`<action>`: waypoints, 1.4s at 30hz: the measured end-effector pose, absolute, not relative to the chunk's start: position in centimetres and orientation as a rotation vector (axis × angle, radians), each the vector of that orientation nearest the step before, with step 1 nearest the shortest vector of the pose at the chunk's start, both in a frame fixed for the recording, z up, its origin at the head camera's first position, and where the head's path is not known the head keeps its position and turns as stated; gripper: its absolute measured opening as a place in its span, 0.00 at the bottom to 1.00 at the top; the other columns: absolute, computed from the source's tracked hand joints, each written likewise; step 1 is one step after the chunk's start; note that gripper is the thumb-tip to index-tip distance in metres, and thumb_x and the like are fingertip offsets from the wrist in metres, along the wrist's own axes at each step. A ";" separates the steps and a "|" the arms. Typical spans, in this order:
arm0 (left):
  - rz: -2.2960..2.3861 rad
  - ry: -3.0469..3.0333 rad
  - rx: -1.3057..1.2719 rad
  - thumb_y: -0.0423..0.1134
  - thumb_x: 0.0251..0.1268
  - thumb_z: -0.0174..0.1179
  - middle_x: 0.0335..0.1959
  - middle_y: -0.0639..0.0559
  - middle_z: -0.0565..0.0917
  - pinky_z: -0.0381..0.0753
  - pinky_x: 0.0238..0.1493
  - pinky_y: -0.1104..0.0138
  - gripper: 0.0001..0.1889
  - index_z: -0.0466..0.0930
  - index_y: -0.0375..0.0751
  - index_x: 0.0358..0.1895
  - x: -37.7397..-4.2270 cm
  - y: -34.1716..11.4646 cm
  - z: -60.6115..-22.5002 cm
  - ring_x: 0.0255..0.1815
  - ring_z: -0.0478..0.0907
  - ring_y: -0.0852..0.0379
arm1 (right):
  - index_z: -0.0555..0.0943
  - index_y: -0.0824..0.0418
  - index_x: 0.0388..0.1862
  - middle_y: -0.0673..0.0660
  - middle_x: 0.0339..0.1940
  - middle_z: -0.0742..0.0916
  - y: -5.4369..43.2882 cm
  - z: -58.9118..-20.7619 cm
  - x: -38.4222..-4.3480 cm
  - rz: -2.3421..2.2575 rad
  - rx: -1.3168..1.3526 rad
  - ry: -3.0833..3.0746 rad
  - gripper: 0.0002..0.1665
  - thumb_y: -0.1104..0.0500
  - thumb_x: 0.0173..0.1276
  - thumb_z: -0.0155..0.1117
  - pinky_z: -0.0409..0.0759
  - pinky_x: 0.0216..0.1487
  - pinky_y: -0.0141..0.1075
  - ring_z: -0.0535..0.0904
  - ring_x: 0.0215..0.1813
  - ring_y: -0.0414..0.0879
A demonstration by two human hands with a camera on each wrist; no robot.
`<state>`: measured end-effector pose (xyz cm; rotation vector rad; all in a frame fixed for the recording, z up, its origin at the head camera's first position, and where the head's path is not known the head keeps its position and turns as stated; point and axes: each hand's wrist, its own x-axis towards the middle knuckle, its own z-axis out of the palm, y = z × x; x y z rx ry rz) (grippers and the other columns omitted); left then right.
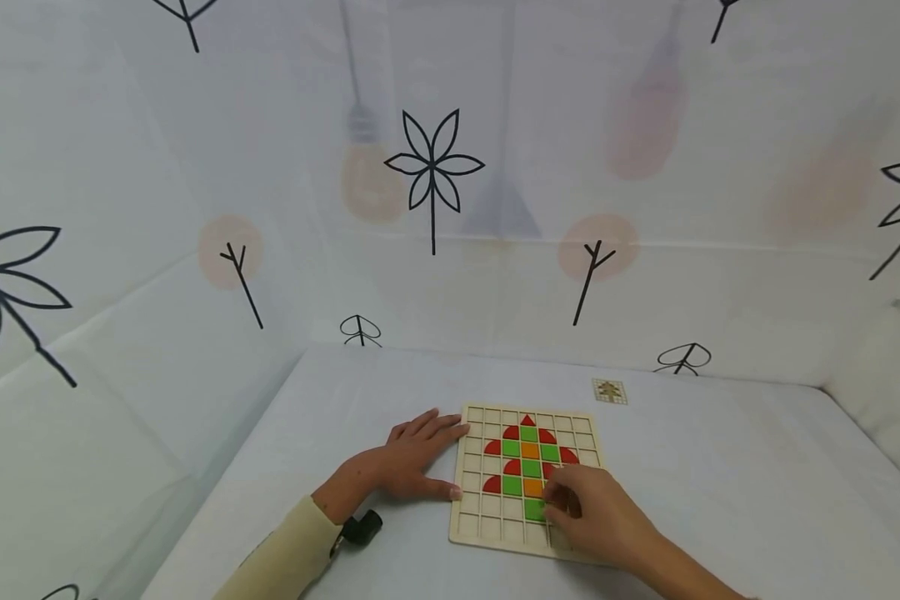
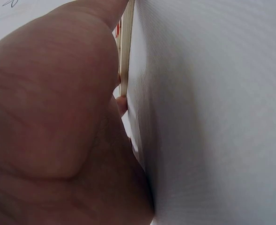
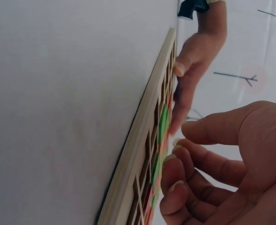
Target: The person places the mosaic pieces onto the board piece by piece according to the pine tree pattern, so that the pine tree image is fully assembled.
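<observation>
A light wooden grid board (image 1: 480, 525) lies on the white table, with red, green and orange tiles (image 1: 529, 451) set in its cells in a tree shape. My left hand (image 1: 412, 458) lies spread at the board's left side, with fingertips and thumb against that edge. Over the lower right of the board is my right hand (image 1: 600, 512), its fingers loosely bent close to the lowest green tile (image 1: 534, 510). In the right wrist view a small gap shows between thumb and forefinger (image 3: 208, 159), and I see nothing held there. This hand hides part of the board.
A small card (image 1: 610, 392) with a tree picture lies beyond the board's upper right corner. White cloth with printed flowers (image 1: 433, 167) hangs around the table. A black device (image 1: 363, 527) is strapped at the left wrist.
</observation>
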<state>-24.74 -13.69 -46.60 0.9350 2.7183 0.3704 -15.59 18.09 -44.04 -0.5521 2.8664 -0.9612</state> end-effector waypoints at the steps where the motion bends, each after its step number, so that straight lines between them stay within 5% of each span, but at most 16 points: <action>1: 0.373 2.717 0.933 0.77 0.65 0.60 0.89 0.61 0.47 0.53 0.79 0.38 0.53 0.46 0.67 0.88 -24.7 -13.7 -46.6 0.89 0.38 0.44 | 0.85 0.50 0.34 0.41 0.28 0.80 18.5 -44.0 -15.5 -0.958 -0.554 2.865 0.10 0.61 0.65 0.79 0.75 0.32 0.30 0.74 0.31 0.36; 22: 0.381 2.711 0.913 0.76 0.65 0.60 0.89 0.61 0.47 0.52 0.79 0.39 0.53 0.46 0.67 0.88 -24.9 -13.8 -46.3 0.89 0.37 0.45 | 0.83 0.49 0.34 0.44 0.26 0.80 26.8 -43.0 -13.8 -0.576 -0.180 2.886 0.12 0.55 0.60 0.81 0.73 0.35 0.35 0.73 0.32 0.41; 35: 0.372 2.713 0.933 0.78 0.65 0.58 0.89 0.61 0.47 0.54 0.79 0.39 0.53 0.46 0.67 0.88 -24.9 -13.7 -46.7 0.89 0.38 0.45 | 0.80 0.54 0.38 0.49 0.33 0.79 29.3 -42.8 -12.8 -0.299 -0.057 2.751 0.24 0.46 0.55 0.85 0.78 0.40 0.46 0.74 0.36 0.48; 42: 0.375 2.712 0.925 0.78 0.65 0.59 0.89 0.61 0.47 0.53 0.79 0.39 0.53 0.46 0.67 0.88 -24.8 -13.6 -46.7 0.89 0.38 0.45 | 0.74 0.57 0.34 0.51 0.28 0.77 30.5 -43.4 -12.1 -0.286 -0.122 2.737 0.22 0.59 0.57 0.84 0.75 0.37 0.43 0.72 0.32 0.48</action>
